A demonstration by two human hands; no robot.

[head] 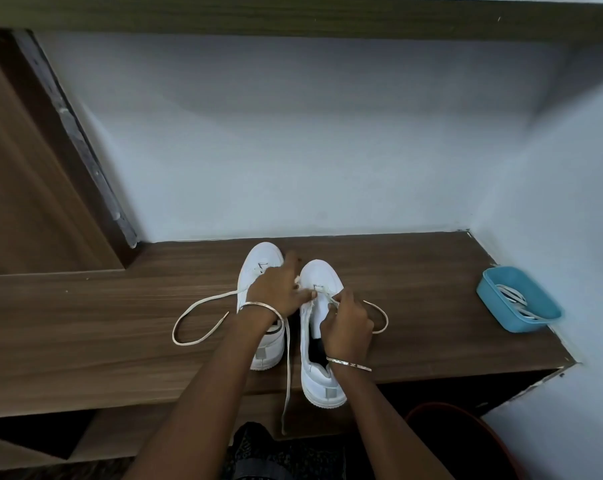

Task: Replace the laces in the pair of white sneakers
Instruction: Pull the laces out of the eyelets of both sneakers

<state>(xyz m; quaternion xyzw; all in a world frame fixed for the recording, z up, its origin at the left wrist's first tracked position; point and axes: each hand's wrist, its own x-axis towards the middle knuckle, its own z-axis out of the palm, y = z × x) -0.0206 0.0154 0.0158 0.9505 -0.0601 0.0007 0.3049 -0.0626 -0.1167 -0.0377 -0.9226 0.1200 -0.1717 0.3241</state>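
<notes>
Far right first: blue tub [525, 325] near the counter's right end, close to the wall, and inside it a heap of white laces [516, 303]; we see nothing else in it. Sweeping from the left: a brown wooden panel [33, 185] stands upright at the left edge, and the wood-grain counter [85, 323] runs across in front of a pale wall. On the counter a cream lace [288, 358] makes a wide loop to the left. It passes under the left wrist, and one strand drops between the shoes and hangs over the front edge. Left sneaker [263, 261] sits toe to the wall, largely covered by the left forearm, which crosses above it. Left hand [276, 289] reaches over to the right sneaker [319, 275] just beside it. Its fingers are curled tight on that shoe's left eyelet edge, though we cannot tell if lace is caught under them too. A thin bangle [262, 306] sits on that wrist. Right hand [345, 323] hovers over the right sneaker's tongue, fingertips pinched together on the lace near the front eyelets, and it hides most of the lacing there. A second bangle [348, 363] shows at that wrist. The lace's other end curls out to the right of the hand. Below the counter, lower right, part of a dark red round object [466, 438] shows; what it is we cannot say.
</notes>
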